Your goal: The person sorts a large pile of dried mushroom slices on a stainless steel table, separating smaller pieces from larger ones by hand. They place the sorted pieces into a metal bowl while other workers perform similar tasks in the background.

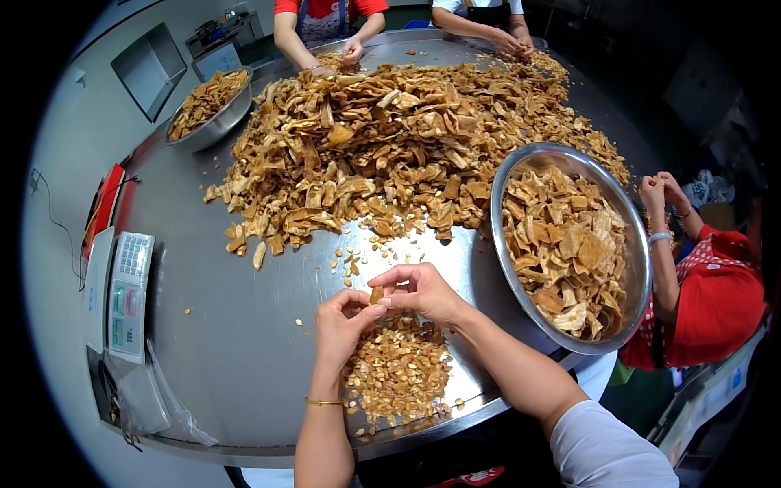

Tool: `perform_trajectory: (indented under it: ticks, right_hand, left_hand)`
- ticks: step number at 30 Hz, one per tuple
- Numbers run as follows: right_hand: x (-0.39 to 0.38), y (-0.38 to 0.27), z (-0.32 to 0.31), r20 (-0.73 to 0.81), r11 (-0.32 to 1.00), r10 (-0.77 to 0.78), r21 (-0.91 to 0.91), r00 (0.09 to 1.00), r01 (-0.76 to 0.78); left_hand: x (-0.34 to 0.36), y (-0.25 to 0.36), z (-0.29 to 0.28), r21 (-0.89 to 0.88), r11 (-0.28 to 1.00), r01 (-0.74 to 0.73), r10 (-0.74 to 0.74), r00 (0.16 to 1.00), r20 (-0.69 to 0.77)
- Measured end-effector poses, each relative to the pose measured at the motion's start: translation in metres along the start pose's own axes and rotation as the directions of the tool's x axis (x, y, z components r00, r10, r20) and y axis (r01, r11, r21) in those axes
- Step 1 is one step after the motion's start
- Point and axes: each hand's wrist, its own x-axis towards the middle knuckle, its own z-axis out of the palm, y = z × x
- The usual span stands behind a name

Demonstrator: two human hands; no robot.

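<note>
Above a pile of small yellow-brown bits (pixel 399 374), my left hand (pixel 340 324) and my right hand (pixel 423 294) meet at their fingertips. Between them they pinch a small brown dried slice (pixel 377 295), mostly upright. A gold bracelet circles my left wrist. Beyond my hands, loose bits lie scattered up to a large heap of dried brown slices (pixel 366 154), whose exact kind I cannot tell. Right of my right hand, a steel bowl (pixel 498 236) full of the same slices stands tilted in view.
A steel table (pixel 236 358) carries everything. Another filled steel bowl (pixel 213 128) is at the far left. A scale (pixel 130 297) and plastic bags (pixel 154 398) lie at the left edge. Two people work at the far side, and a person in red (pixel 704 285) sits at the right.
</note>
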Motion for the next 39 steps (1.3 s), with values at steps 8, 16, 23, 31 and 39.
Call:
perform_trajectory:
  ticks: [8,16,23,31,39]
  right_hand:
    - [0.0,-0.005,-0.011,0.076,0.995,0.07,0.07,0.995,-0.075]
    - [-0.003,-0.013,-0.011,0.088,0.993,0.101,0.048,0.991,-0.105]
    - [-0.004,-0.016,-0.01,0.093,0.987,0.131,0.085,0.987,-0.139]
    - [-0.001,-0.012,-0.007,-0.003,0.936,0.162,0.316,0.987,-0.153]
    - [0.0,0.006,-0.007,-0.077,0.914,0.155,0.391,0.985,-0.113]
  left_hand:
    - [0.004,-0.01,-0.006,-0.178,0.983,0.03,-0.021,0.998,0.056]
    - [0.005,-0.013,-0.002,-0.601,0.752,0.271,-0.169,0.96,0.222]
    - [0.006,-0.012,0.0,-0.55,0.833,0.054,-0.044,0.999,0.032]
    - [0.002,-0.002,0.005,0.021,0.975,-0.223,0.223,0.958,-0.179]
    - [0.002,-0.001,0.013,0.445,0.732,-0.516,0.626,0.768,-0.138]
